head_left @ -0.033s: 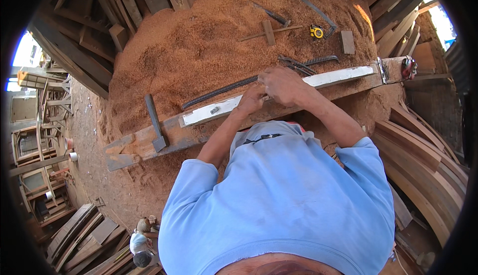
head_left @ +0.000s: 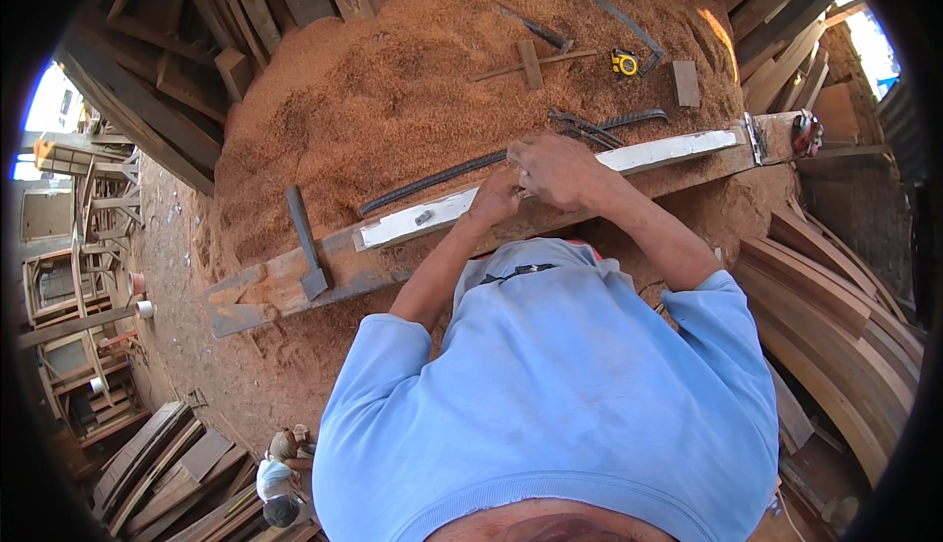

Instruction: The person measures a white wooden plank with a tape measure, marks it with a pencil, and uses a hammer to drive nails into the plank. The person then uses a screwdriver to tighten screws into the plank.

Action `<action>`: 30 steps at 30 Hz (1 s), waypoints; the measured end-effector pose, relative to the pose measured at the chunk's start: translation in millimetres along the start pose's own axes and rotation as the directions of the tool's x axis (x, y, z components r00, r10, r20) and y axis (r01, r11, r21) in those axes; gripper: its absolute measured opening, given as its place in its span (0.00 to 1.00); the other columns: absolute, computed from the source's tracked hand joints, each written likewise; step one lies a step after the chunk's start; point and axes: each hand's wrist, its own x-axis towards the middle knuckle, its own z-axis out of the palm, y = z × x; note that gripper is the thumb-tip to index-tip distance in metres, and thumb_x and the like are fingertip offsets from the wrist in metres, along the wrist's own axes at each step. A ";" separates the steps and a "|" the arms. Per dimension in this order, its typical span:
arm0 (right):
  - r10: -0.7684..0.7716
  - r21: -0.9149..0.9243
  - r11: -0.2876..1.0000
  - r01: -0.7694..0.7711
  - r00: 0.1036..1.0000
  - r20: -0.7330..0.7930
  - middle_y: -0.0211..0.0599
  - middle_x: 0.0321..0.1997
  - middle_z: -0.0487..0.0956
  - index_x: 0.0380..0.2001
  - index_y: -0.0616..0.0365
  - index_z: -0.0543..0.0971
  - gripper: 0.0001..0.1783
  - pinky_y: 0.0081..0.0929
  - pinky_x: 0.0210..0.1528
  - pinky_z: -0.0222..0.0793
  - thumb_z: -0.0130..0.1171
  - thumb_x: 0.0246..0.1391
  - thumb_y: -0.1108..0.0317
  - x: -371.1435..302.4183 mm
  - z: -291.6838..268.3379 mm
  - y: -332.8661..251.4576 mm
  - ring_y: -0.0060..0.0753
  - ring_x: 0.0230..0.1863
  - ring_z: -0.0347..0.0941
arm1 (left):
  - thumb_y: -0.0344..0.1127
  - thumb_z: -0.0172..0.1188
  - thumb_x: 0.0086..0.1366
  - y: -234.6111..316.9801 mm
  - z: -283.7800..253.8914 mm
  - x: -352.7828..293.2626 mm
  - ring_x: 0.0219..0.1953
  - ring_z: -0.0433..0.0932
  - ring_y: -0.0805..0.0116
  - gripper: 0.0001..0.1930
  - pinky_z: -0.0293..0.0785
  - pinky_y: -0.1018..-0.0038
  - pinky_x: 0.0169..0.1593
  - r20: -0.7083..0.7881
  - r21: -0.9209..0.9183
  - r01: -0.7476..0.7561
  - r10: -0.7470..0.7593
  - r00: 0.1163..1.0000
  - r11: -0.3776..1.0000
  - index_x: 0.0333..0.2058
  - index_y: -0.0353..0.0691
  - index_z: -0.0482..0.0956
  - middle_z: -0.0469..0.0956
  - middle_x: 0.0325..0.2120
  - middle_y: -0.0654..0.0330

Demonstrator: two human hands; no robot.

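Both my hands meet over a long white-painted bar (head_left: 668,152), which lies along a wooden beam (head_left: 378,265). My left hand (head_left: 498,196) has its fingers bent inward, close against my right hand (head_left: 553,169). The right hand's fingers are curled too, and whatever lies between the two hands is hidden. On the white bar, left of my hands, sits a small grey cylinder (head_left: 423,217). Just behind runs a dark ridged rod (head_left: 432,181), partly covered by my right hand. A dark pair of pliers (head_left: 587,131) lies beyond that hand.
A hammer (head_left: 306,247) rests across the beam's left part; a metal bracket (head_left: 753,139) stands near its right end. On the sawdust (head_left: 393,81) are a yellow tape measure (head_left: 625,63), a metal square (head_left: 643,39), crossed wooden sticks (head_left: 530,65) and a wood block (head_left: 686,83). Planks (head_left: 825,316) surround me.
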 end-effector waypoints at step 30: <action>0.263 -0.127 0.960 -0.249 0.958 0.111 0.56 0.40 0.84 0.41 0.63 0.81 0.14 0.47 0.49 0.76 0.59 0.55 0.65 -10.2 -11.7 2.8 0.57 0.47 0.81 | 0.26 0.63 0.56 -1.0 5.6 -9.2 0.46 0.76 0.41 0.17 0.71 0.52 0.52 0.020 0.116 0.162 -0.165 0.986 0.980 0.46 0.39 0.77 0.79 0.39 0.46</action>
